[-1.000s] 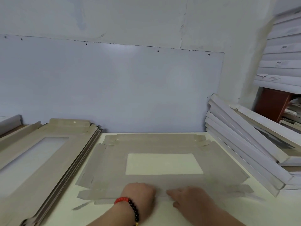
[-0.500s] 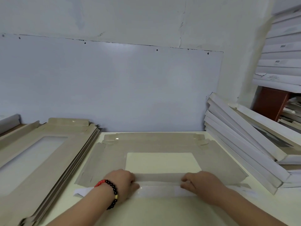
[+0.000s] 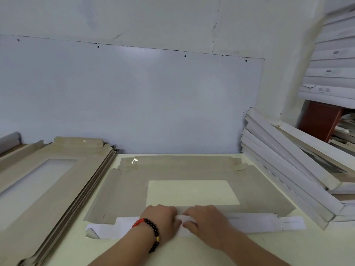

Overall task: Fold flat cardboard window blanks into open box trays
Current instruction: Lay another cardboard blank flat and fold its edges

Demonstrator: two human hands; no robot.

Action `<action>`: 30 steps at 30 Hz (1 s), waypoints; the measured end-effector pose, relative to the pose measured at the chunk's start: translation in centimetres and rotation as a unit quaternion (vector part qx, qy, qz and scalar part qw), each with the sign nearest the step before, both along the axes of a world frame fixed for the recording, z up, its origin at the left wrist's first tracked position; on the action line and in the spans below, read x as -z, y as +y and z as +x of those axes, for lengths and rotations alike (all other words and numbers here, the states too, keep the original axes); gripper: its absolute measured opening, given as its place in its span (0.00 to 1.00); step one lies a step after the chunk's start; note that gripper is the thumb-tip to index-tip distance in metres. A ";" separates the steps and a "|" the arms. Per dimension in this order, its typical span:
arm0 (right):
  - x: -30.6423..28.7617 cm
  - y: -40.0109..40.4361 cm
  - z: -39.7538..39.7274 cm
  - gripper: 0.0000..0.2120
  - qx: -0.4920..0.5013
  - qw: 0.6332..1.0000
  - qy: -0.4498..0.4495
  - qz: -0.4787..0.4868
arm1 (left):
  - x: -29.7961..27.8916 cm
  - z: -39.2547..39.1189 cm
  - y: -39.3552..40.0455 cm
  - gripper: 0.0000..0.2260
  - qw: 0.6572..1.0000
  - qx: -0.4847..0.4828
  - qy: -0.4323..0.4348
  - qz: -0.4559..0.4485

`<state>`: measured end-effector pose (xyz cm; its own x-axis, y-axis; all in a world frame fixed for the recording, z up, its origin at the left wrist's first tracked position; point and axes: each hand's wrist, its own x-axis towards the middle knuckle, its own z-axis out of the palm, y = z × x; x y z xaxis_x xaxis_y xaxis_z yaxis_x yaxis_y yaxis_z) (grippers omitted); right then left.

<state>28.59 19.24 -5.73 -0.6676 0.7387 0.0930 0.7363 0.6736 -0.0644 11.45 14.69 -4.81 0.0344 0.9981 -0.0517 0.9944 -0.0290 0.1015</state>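
Note:
A flat grey cardboard window blank (image 3: 123, 191) lies on the cream table (image 3: 76, 246) in front of me, its rectangular window cut-out in the middle. Its near long flap (image 3: 249, 223) is folded over toward the window, white side up. My left hand (image 3: 161, 217), with a red and black bead bracelet at the wrist, and my right hand (image 3: 207, 221) sit side by side at the middle of that flap. The fingers curl over its far fold line and the thumbs press on the white face.
A stack of flat grey blanks (image 3: 57, 185) lies at the left, overhanging the table edge. Folded white trays (image 3: 288, 169) lean in a slanted pile at the right. A pale wall panel stands right behind the table.
The near flap has been turned over, so its white side now shows. My hands spread apart along the flap, then came back together at its middle.

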 end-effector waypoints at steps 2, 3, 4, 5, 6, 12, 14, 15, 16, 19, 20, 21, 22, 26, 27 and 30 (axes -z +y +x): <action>-0.7 0.7 1.5 0.18 0.006 0.998 0.013 -0.064 | -0.6 -1.2 0.1 0.12 0.998 -0.006 -0.044 -0.035; -1.2 1.0 2.3 0.19 0.015 0.996 0.006 -0.086 | -0.9 -1.7 0.1 0.12 0.998 -0.006 -0.048 -0.051; -1.6 1.3 3.2 0.19 0.025 0.994 -0.007 -0.102 | -1.1 -2.3 0.1 0.11 0.997 -0.007 -0.049 -0.063; -2.0 1.6 4.1 0.17 0.033 0.993 -0.025 -0.111 | -1.3 -2.9 0.1 0.10 0.996 -0.008 -0.052 -0.070; -2.3 1.9 5.1 0.14 0.044 0.991 -0.043 -0.121 | -1.4 -3.6 0.1 0.10 0.995 -0.013 -0.055 -0.076; -3.9 3.8 11.3 0.14 0.125 0.973 -0.077 -0.175 | -2.5 -7.9 -1.1 0.09 0.986 -0.063 -0.064 -0.140; -4.2 4.2 12.9 0.15 0.145 0.969 -0.070 -0.189 | -2.9 -9.1 -1.8 0.08 0.983 -0.084 -0.067 -0.151; -4.3 4.4 13.6 0.16 0.155 0.966 -0.069 -0.193 | -3.1 -9.8 -2.1 0.07 0.981 -0.092 -0.070 -0.157; -4.3 4.6 14.3 0.16 0.166 0.964 -0.068 -0.197 | -3.2 -10.4 -2.4 0.07 0.979 -0.099 -0.071 -0.163; -4.4 5.2 16.2 0.16 0.182 0.958 -0.059 -0.213 | -3.6 -11.8 -3.2 0.07 0.975 -0.114 -0.077 -0.176; -4.5 5.4 16.8 0.16 0.184 0.957 -0.061 -0.216 | -3.6 -12.1 -3.3 0.07 0.974 -0.115 -0.078 -0.177; -4.6 5.5 17.2 0.16 0.187 0.956 -0.066 -0.218 | -3.7 -12.3 -3.4 0.07 0.975 -0.113 -0.075 -0.177; -4.7 5.5 17.5 0.15 0.192 0.954 -0.072 -0.220 | -3.7 -12.3 -3.5 0.07 0.975 -0.111 -0.073 -0.179; -4.9 5.0 16.9 0.15 0.219 0.949 -0.117 -0.193 | -3.8 -11.3 -3.6 0.04 0.976 -0.106 -0.039 -0.186; -4.7 4.8 16.0 0.18 0.223 0.952 -0.127 -0.168 | -3.7 -10.8 -3.6 0.04 0.979 -0.108 -0.015 -0.172; -3.4 3.6 11.8 0.20 0.229 0.964 -0.121 -0.067 | -2.5 -8.8 -2.9 0.14 0.983 -0.134 0.065 -0.103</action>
